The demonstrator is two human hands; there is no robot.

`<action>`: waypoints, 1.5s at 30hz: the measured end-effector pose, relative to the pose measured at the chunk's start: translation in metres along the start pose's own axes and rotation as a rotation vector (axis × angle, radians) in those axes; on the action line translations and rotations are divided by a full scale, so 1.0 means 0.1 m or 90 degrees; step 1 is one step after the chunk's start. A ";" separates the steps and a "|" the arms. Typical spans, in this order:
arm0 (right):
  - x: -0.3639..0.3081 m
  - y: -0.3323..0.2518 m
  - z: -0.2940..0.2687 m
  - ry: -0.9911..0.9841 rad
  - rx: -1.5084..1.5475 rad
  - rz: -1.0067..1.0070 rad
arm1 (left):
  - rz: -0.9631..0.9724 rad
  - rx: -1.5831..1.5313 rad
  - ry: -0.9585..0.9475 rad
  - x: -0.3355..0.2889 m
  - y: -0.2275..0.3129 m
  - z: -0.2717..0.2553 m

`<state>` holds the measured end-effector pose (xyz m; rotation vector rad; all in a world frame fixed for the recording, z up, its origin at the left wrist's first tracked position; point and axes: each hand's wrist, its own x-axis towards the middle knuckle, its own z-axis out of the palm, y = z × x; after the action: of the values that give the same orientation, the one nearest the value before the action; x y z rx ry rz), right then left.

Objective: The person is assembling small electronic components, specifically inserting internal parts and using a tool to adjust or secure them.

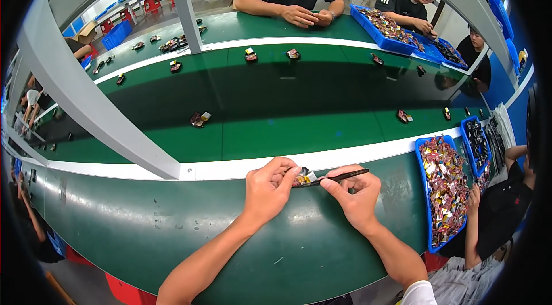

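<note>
My left hand (269, 187) pinches a small electronic assembly (305, 177), a black shell with a reddish board and a silver-and-yellow piece that looks like a battery cell. In my right hand (355, 194) is a pair of slim black tweezers (348, 175), held nearly level, its tip meeting the assembly. Both hands are above the near green worktop (218, 218), close to its white edge strip. My fingers hide part of the assembly, so what the tip touches cannot be made out.
A blue tray (428, 213) heaped with small boards stands right, beside a smaller blue tray (464, 132) of black parts. Ahead, a green conveyor belt (299, 126) carries scattered assemblies. A grey post (103, 86) rises at left. Co-workers sit opposite and at right.
</note>
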<state>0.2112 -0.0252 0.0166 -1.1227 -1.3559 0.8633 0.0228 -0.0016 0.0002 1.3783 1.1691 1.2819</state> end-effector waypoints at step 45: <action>-0.04 0.03 0.03 -0.006 0.089 0.023 | -0.113 -0.223 -0.255 0.06 0.00 -0.19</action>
<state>0.2082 -0.0280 0.0125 -1.0385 -1.2659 0.9762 0.0038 0.0043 0.0020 1.1710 0.7336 0.9716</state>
